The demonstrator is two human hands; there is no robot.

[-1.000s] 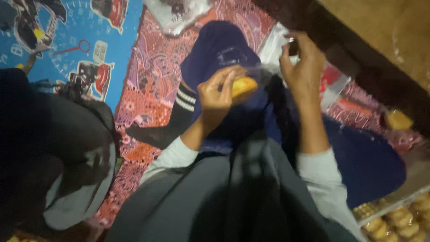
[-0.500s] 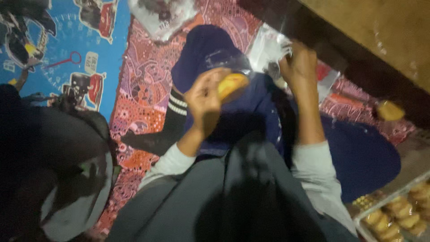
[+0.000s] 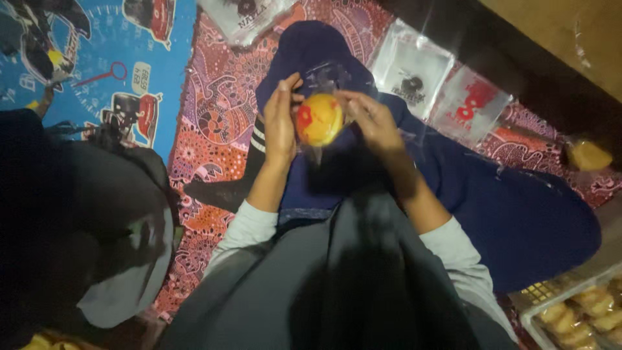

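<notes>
My left hand (image 3: 280,126) and right hand (image 3: 372,123) cup 1 round golden bun (image 3: 319,119) in a clear plastic wrapper (image 3: 322,76), fingers pinching its sides. It looks soft, light and squashable; the slippery wrapper suits an edge grip.
</notes>
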